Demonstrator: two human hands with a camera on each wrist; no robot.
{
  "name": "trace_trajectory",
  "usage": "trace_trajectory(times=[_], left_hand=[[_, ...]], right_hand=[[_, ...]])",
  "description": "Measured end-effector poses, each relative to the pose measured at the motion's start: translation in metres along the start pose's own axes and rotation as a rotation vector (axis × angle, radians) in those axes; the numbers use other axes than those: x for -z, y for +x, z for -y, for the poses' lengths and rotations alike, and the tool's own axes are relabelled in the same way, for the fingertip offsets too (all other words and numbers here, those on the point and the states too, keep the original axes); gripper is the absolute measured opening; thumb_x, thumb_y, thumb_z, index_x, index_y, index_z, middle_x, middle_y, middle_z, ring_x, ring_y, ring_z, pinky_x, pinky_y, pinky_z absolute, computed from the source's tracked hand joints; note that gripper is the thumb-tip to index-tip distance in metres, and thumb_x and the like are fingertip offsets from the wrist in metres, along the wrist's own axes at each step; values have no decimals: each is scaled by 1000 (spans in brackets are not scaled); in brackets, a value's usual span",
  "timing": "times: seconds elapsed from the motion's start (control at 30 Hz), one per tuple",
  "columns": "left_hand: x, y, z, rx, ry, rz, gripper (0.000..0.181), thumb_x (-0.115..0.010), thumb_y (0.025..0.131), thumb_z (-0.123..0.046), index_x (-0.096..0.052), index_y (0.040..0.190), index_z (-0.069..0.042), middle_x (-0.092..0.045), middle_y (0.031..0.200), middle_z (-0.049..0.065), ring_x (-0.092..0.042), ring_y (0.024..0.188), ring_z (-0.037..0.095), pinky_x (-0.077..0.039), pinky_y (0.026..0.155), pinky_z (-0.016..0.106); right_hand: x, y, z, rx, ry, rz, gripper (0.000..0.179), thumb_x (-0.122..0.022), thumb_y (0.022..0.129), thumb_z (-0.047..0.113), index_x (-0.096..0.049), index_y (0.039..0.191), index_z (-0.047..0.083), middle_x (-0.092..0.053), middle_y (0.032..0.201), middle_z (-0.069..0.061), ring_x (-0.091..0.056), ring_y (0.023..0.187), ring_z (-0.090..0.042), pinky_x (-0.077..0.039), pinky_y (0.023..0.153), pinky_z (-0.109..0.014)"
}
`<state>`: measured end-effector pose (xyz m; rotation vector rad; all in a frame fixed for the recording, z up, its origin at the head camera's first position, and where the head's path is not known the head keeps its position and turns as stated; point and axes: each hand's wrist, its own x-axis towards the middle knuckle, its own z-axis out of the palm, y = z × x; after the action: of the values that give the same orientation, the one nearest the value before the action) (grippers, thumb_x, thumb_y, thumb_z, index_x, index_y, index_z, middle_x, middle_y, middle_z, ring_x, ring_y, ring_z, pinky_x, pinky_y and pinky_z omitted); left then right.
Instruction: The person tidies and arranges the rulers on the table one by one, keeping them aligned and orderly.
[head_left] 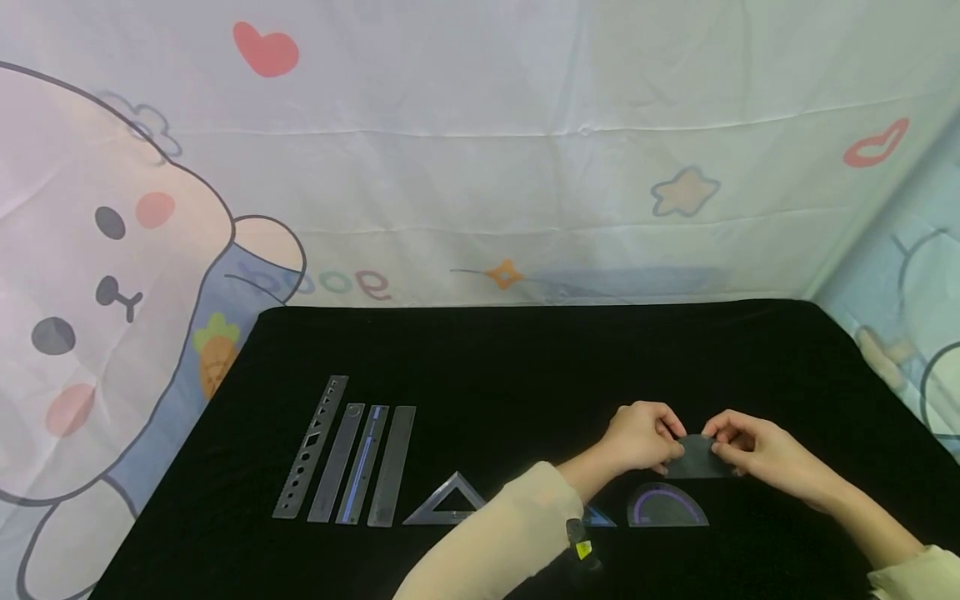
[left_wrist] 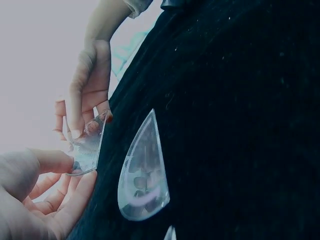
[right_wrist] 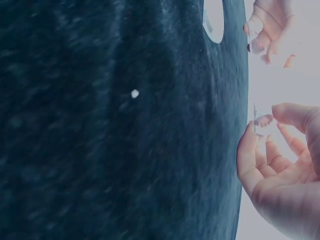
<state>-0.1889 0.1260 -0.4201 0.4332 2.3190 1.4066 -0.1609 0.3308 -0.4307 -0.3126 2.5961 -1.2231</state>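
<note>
Both hands hold a clear, half-round protractor (head_left: 699, 460) raised over the black cloth at the right, its straight edge down. My left hand (head_left: 642, 435) pinches its left end between thumb and fingers. At the opposite end, my right hand (head_left: 761, 454) pinches it the same way. The left wrist view shows the see-through protractor (left_wrist: 87, 152) between the two hands. Just in front, a second protractor (head_left: 667, 518) with a purple arc lies flat on the cloth. Part of a blue-marked triangular piece (head_left: 598, 518) shows beside my left sleeve, which hides the rest.
Several straight rulers lie side by side at the left, including a stencil ruler (head_left: 310, 450) with cut-out shapes and a blue-striped ruler (head_left: 363, 467). A clear set square (head_left: 435, 510) lies right of them, partly behind my left sleeve. A printed curtain (head_left: 480, 183) hangs behind the black cloth (head_left: 525, 358).
</note>
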Motion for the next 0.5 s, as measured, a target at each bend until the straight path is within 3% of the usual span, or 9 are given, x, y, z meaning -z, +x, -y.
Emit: trace_trajectory(times=[0.27, 0.5], left_hand=[[-14, -4, -4, -15, 135, 25, 11, -70, 79, -9, -63, 82, -16, -55, 61, -9, -56, 45, 7, -47, 42, 17], [-28, -6, -7, -29, 177, 53, 11, -70, 79, -11, -61, 82, -17, -56, 61, -11, -55, 47, 4, -47, 45, 16]], right_hand=[[4, -14, -12, -3, 3, 52, 29, -53, 92, 20, -48, 114, 3, -55, 89, -12, -56, 68, -17, -51, 58, -30], [8, -25, -20, -31, -18, 42, 29, -54, 91, 21, -49, 114, 3, -55, 90, -12, -58, 69, -17, -51, 58, -29]])
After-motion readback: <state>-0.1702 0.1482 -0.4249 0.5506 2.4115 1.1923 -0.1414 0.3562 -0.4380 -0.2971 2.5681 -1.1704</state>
